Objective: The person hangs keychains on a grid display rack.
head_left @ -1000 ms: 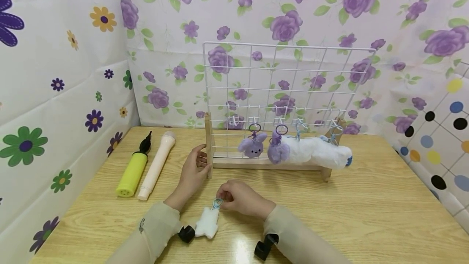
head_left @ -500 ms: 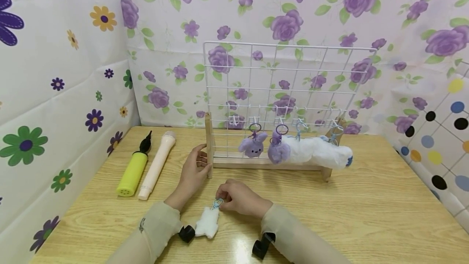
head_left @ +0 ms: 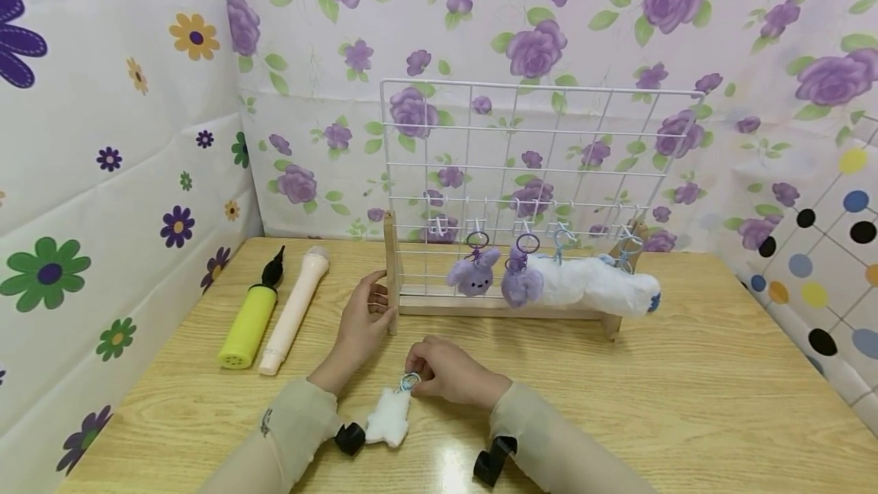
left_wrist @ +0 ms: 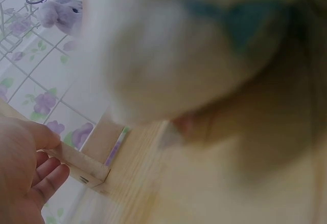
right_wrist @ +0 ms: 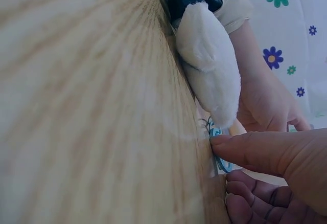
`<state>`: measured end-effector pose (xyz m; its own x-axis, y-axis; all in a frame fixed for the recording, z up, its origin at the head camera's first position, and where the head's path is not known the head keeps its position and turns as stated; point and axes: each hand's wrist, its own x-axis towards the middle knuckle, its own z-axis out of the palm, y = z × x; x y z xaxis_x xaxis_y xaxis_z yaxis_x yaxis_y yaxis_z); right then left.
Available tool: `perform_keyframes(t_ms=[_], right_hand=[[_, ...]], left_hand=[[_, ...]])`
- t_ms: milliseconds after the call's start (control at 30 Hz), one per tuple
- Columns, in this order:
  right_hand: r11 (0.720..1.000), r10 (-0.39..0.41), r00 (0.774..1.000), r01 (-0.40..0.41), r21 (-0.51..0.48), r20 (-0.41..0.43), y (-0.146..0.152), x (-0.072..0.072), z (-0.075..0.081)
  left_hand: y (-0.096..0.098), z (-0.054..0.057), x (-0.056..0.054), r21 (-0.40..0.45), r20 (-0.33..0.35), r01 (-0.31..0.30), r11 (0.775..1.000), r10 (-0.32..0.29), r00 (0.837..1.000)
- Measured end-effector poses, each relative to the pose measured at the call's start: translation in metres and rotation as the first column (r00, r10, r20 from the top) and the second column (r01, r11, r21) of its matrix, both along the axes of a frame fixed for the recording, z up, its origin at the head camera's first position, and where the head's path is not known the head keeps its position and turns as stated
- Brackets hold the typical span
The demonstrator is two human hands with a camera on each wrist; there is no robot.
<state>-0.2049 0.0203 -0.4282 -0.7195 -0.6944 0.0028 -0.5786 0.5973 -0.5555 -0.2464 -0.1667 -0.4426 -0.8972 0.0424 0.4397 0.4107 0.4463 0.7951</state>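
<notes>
A white plush keychain (head_left: pixel 389 418) lies on the wooden table, its light-blue ring (head_left: pixel 410 381) toward the rack. My right hand (head_left: pixel 453 373) pinches that ring between thumb and fingers; in the right wrist view the thumb (right_wrist: pixel 250 150) presses on it. Left of the wire grid rack (head_left: pixel 439 300), my left hand (head_left: pixel 361 320) holds the wooden end post (head_left: pixel 392 265), thumb on one side and fingers on the other, as the left wrist view also shows. The white plush blurs across much of that view.
Two purple plush keychains, one a bunny (head_left: pixel 473 274), and a long white plush (head_left: pixel 590 286) hang from hooks on the rack. To the left lie a yellow-green hand pump (head_left: pixel 248 325) and a pale pink stick-shaped object (head_left: pixel 295 311). Floral cloth (head_left: pixel 309 136) stands behind the table.
</notes>
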Motion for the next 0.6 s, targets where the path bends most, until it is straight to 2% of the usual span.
perform_keyframes(t_ms=[300,600], right_hand=[[1.0,-0.005,1.0,0.006,-0.011,0.027,0.0019,0.001,0.0024],[0.995,-0.016,0.997,0.023,-0.093,0.078,0.0077,0.0032,0.0047]], left_hand=[[-0.0001,-0.0007,-0.0008,0.0,-0.01,0.004,1.0,-0.004,1.0],[0.0005,0.0011,0.0006,0.015,0.02,-0.003,1.0,0.003,1.0]])
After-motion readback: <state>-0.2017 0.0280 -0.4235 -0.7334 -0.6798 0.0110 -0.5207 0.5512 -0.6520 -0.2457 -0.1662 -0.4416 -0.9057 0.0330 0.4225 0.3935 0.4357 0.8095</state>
